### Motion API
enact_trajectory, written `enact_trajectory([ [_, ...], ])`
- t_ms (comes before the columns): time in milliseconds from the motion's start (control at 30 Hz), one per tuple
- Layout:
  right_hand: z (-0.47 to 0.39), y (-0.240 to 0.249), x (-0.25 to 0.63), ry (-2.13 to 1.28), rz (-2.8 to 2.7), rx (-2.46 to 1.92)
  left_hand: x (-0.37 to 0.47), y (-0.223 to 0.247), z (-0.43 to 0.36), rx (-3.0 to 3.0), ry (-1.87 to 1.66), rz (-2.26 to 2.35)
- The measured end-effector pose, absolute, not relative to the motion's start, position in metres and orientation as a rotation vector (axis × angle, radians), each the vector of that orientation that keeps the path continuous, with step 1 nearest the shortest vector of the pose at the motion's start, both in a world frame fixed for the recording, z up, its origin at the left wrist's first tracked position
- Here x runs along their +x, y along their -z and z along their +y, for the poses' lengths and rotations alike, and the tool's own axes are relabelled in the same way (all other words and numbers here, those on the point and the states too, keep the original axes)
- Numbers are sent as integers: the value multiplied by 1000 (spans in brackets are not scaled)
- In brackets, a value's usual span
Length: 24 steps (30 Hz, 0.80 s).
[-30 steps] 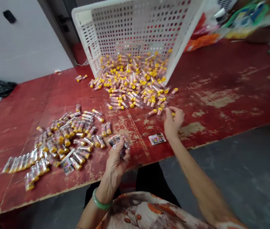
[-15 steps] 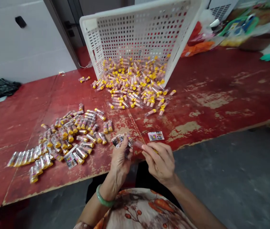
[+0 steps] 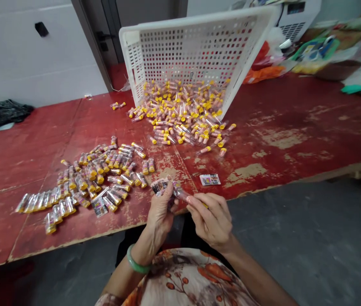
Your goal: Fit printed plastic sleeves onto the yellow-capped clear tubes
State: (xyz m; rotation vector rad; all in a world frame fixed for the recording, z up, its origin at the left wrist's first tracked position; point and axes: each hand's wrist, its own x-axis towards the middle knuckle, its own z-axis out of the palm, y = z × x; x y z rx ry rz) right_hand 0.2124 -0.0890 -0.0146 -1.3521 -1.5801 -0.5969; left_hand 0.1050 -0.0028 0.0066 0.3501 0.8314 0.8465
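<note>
From my end I see the left hand (image 3: 162,206) closed around some cards (image 3: 159,187), thumb pressed on top. The right hand (image 3: 212,217) pinches a tube (image 3: 182,194), its clear end pointing at the left hand and a bit of yellow showing by the right fingers; whether that end touches the cards I can't tell.

I judge the tube light, smooth and a little slippery, stiff enough for a fingertip pinch, and best held near the yellow end. The cards look thin and bendable, so I'd favour a flat grip under the thumb.

Both forearms reach in from below, the hands meeting over the near edge of the counter (image 3: 295,140); the left wrist, wearing a bangle (image 3: 132,260), points forward, the right one angles inward with fingers curled.

Just beyond the right hand lies a card stack (image 3: 210,179). To the left spreads a batch of filled tubes (image 3: 87,178); farther out, loose tubes (image 3: 180,112) spill from a tipped crate (image 3: 199,23).
</note>
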Motion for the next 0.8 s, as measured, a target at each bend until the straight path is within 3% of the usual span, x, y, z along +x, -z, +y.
enact_trajectory([
  [300,-83,17,191,656,-1581,-1364,95,1,-12,545,-934,841],
  [533,-85,9,198,-108,-1560,-1288,84,-6,-4,541,-851,849],
  [800,-75,25,208,45,-1432,-1261,87,0,-11,596,-706,801],
])
